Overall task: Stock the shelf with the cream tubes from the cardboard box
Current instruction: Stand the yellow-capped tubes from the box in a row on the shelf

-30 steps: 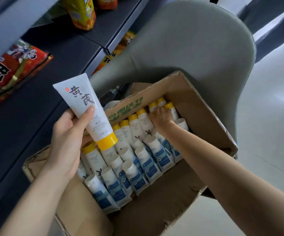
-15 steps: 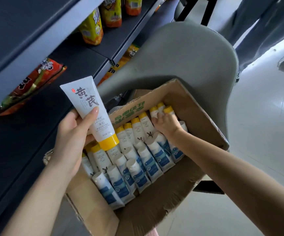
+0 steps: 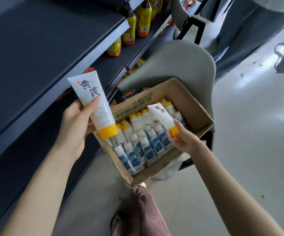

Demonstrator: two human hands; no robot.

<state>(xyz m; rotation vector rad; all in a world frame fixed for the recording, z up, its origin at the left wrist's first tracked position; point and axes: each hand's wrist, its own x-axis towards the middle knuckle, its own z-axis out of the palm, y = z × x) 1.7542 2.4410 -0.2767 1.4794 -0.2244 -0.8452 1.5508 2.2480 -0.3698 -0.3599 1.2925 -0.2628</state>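
Dark grey metal shelf boards (image 3: 35, 48) fill the left side, with yellow snack packets (image 3: 143, 19) standing on a farther board. Just right of the shelf edge, the left hand (image 3: 74, 123) grips a white cream tube with a yellow cap (image 3: 93, 103). Its thumb lies across the printed front and its fingers curl behind. The crimped end points up, the cap down, above the box's near-left corner. Next is the open brown cardboard box (image 3: 194, 103), sitting on a grey padded chair (image 3: 177, 63) beside the shelf. Packed rows of white and blue-printed tubes (image 3: 143, 145) lie inside. Over the box's right part, the right hand (image 3: 182, 140) pinches a second white cream tube (image 3: 162, 116), fingertips closed on its yellow cap. This tube is raised above the rows and tilted away. Pale glossy floor (image 3: 248, 133) lies to the right.
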